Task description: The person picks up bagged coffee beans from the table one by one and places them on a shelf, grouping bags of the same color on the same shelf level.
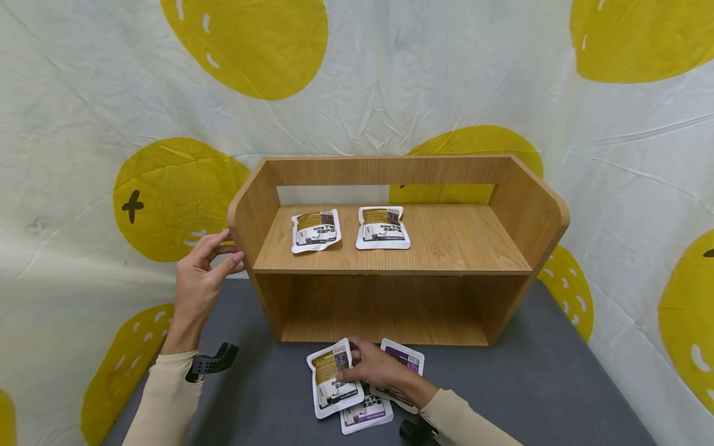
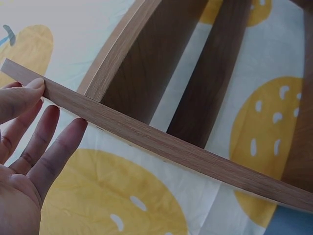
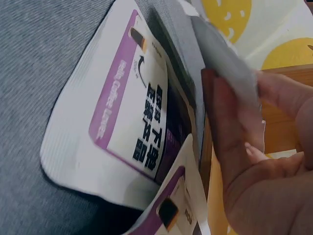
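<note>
My left hand [image 1: 199, 282] holds the left side panel of a two-tier wooden shelf [image 1: 390, 167]; the thumb lies on the panel's edge [image 2: 63, 90] in the left wrist view. Below the shelf front, my right hand [image 1: 382, 370] pinches a white coffee packet [image 1: 331, 391] with a brown-gold label. In the right wrist view this packet [image 3: 227, 56] appears edge-on and blurred. Two purple-labelled packets lie at the right hand: one [image 1: 368, 416] partly under the held packet, the other [image 1: 411, 360] partly hidden by the hand.
Two brown-gold packets, one at left [image 1: 316, 233] and one near the middle [image 1: 382, 229], lie on the upper board. The shelf stands on a dark grey table [image 1: 502, 384]. A white sheet [image 1: 424, 74] with yellow patterns hangs behind it.
</note>
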`<state>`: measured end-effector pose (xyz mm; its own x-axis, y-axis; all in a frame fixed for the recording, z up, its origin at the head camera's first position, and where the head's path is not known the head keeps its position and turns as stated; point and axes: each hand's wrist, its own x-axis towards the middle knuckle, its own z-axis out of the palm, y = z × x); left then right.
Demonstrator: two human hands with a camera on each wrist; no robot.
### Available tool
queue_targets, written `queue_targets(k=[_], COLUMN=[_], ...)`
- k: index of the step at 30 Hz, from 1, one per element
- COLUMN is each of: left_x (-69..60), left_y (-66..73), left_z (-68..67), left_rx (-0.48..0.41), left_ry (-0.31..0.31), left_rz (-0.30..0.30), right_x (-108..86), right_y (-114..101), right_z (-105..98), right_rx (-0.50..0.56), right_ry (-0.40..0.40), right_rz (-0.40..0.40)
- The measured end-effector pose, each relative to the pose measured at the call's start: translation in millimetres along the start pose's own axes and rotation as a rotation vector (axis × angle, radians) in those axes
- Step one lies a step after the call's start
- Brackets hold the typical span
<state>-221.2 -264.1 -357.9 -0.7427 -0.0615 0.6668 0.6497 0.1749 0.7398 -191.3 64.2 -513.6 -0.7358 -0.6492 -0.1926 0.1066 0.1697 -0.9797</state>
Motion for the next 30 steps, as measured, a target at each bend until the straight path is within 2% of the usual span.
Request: queue_targets(k=[2, 6, 10, 22, 30], left_x=[0.0, 0.0, 0.1, 0.7, 0.3], left_y=[-0.2, -0.5, -0.8, -1.4, -0.4], left_z=[0.0, -0.1, -0.2, -0.5, -0.4], left_rx=[0.001, 0.004, 0.003, 0.002, -0.006], left_ry=[0.0, 0.001, -0.001, -0.005, -0.007], left_rz=[0.0, -0.003, -0.004, -0.006, -0.003], right_x=[-2.9, -7.0, -10.0, -21.8, -28.6], right_y=[0, 0, -1, -4, -14], right_z=[-2, -6, -8, -17, -25], right_rx=[-0.053, -0.168, -0.213, -0.165, -0.151], right_ry=[0.006, -0.035, -0.065, -0.076, -0.086], right_rz=[-0.019, -0.085, -0.118, -0.083, -0.121])
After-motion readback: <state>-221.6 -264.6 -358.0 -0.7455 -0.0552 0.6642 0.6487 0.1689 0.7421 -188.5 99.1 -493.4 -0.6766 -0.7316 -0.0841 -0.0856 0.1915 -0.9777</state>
